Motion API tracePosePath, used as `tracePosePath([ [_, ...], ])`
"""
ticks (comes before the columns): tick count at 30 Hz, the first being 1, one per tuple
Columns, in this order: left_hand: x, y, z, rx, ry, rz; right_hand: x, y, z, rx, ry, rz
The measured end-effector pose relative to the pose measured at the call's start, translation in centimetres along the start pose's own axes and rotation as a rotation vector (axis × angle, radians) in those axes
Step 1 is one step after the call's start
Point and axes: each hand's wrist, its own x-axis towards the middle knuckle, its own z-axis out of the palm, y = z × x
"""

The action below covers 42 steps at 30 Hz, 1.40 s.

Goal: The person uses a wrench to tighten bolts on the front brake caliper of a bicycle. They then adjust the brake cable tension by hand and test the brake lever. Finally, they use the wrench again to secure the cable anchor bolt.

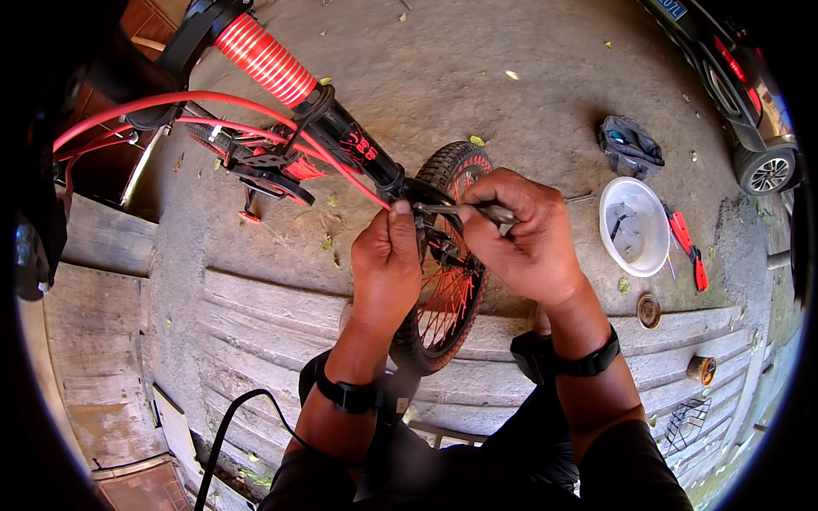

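Observation:
A black bicycle with red cables stands in front of me, its fork (345, 136) slanting down to the knobby front wheel (452, 328) with red spokes. My left hand (385, 272) is closed at the brake fitting below the fork's black joint, thumb up beside the end of a red cable (256, 107). My right hand (520, 238) grips a slim metal tool (439, 209), its tip reaching the fitting beside my left thumb. What exactly my left fingers hold is partly hidden behind them.
To the right lie a tool bag (630, 145), a white basin (634, 226) with small items, red cutters (686, 247) and small tins (648, 311). A car (758, 128) is at upper right, wooden boards (102, 358) at left, pale steps (256, 302) below the bicycle.

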Motion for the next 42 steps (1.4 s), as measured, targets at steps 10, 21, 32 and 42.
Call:
tracePosePath([
  [10, -0.1, 0.1, 0.4, -0.12, 0.021, -0.069, -1.8, 6.2, -1.8, 0.183, -0.331, 0.4],
  [21, -0.3, 0.7, 0.5, -0.129, 0.04, -0.115, -0.9, 7.4, 0.7, -0.264, -0.128, 0.045],
  [32, -0.3, 0.9, 0.2, -0.076, 0.039, -0.099, 0.1, 7.4, -2.0, 0.098, 0.014, 0.281],
  [42, -0.4, 1.0, 0.0, -0.063, 0.014, -0.12, 0.9, 3.2, -1.2, 0.584, 0.17, 0.337],
])
